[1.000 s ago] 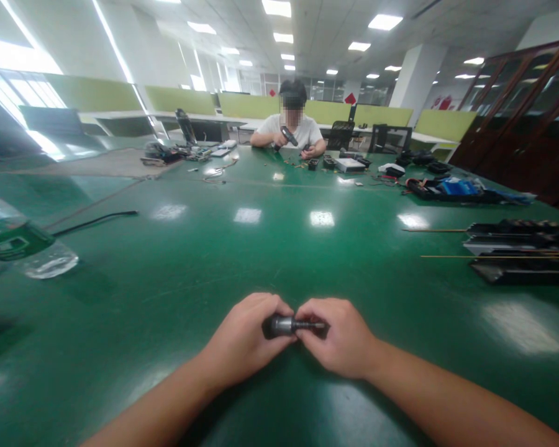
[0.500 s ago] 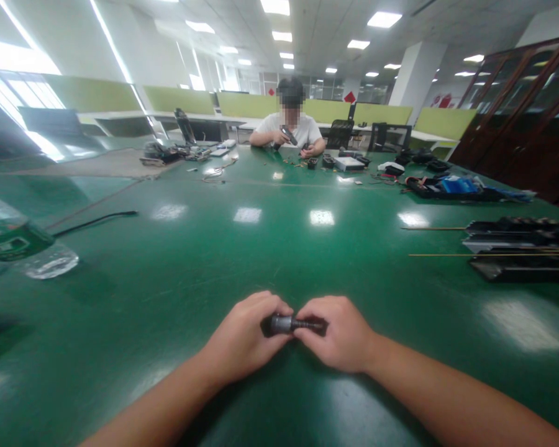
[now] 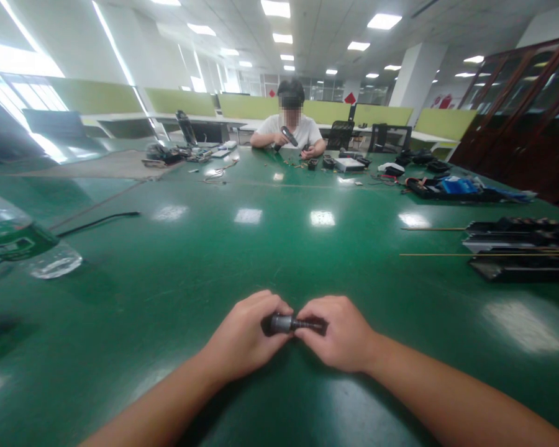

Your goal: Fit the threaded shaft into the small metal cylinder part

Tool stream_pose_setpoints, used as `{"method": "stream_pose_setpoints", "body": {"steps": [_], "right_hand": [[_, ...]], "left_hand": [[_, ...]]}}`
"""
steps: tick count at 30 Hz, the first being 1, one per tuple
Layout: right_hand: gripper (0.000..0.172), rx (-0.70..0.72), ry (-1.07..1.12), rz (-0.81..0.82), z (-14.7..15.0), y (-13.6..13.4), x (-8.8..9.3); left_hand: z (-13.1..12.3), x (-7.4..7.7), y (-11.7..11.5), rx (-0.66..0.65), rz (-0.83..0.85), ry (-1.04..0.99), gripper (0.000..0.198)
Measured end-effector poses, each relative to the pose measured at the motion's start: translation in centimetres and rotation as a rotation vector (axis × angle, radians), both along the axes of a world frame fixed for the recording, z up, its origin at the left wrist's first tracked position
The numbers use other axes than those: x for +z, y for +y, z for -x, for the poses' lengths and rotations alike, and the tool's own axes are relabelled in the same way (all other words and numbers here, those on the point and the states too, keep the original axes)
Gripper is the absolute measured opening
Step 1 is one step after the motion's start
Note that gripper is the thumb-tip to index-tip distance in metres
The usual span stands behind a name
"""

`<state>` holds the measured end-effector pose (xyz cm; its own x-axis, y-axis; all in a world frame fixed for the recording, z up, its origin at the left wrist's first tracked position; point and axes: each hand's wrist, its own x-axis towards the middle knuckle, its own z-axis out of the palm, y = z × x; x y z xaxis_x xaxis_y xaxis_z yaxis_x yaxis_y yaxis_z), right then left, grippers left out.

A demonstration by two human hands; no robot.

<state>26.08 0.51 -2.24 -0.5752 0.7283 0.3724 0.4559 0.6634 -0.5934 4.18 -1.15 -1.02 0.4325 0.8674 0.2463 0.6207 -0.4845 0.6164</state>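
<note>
My left hand (image 3: 245, 338) and my right hand (image 3: 338, 332) meet low over the green table (image 3: 242, 261), near its front edge. Between them lies a small dark cylindrical part with a grey metal collar and a thin shaft (image 3: 289, 323). The left fingers wrap the thicker end. The right fingers pinch the thin shaft end. Both hands are closed on it, and their fingers hide much of the part.
A clear water bottle (image 3: 16, 242) lies at the left edge, with a black cable (image 3: 97, 220) behind it. Black trays and thin rods (image 3: 517, 251) sit at right. Across the table a person in a white shirt (image 3: 289, 127) handles a tool among scattered parts.
Both hands stay closed on the part, almost still; they sit slightly higher in the picture than a second ago. The view has shifted a little.
</note>
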Motion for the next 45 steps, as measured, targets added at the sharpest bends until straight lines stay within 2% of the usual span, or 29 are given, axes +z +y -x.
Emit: {"method": "stream_pose_setpoints", "body": {"steps": [16,45], "right_hand": [[0.006,-0.018,-0.011,-0.007,0.0,0.2,-0.2],[0.005,-0.115,0.043,0.096,0.1,0.0,-0.2]], "left_hand": [[0.4,0.1,0.3,0.021,-0.016,0.002,0.010],[1.1,0.3,0.9,0.069,-0.041,-0.015,0.011]]}}
